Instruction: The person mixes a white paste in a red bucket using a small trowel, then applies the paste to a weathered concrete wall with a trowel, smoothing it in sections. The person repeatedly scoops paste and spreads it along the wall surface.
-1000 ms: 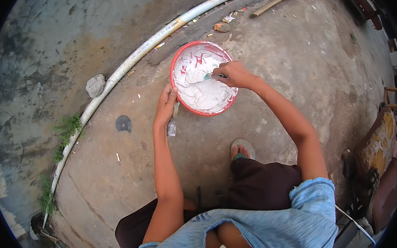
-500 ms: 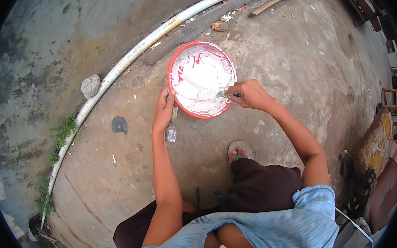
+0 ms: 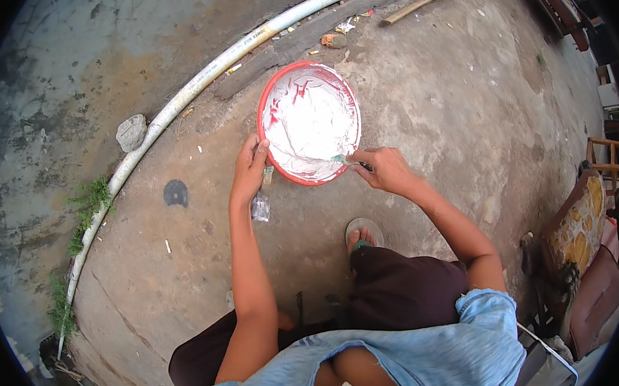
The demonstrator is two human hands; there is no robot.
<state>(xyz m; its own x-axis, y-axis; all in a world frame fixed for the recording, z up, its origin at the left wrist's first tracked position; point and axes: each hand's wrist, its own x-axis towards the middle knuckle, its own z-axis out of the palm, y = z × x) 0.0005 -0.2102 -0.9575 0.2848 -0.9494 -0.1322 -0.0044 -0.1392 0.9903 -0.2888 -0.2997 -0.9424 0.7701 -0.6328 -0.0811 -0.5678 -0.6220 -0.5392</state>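
A round red basin [image 3: 263,106] holds thick white paste [image 3: 311,125], with bare red streaks on its inner wall. My left hand [image 3: 251,162] is closed on the basin's lower left rim, thumb on top. Beside its fingers a flat-bladed putty knife [image 3: 260,208] points downward; whether that hand also grips its handle I cannot tell. At the lower right rim, my right hand [image 3: 384,169] is closed around a small green-ended tool [image 3: 339,159], which reaches over the rim into the paste. The tool's working end is partly hidden by paste.
A long white pipe [image 3: 187,93] curves along the left of the concrete ground, a grey stone [image 3: 131,132] beside it. A brick piece [image 3: 333,41] lies beyond the basin. My sandalled foot [image 3: 364,234] is below it. Worn furniture [image 3: 579,222] stands at the right.
The right hand and its tool have moved slightly down along the basin's right side, nearer the lower rim. My left hand keeps its hold on the rim. The whole view has shifted a little.
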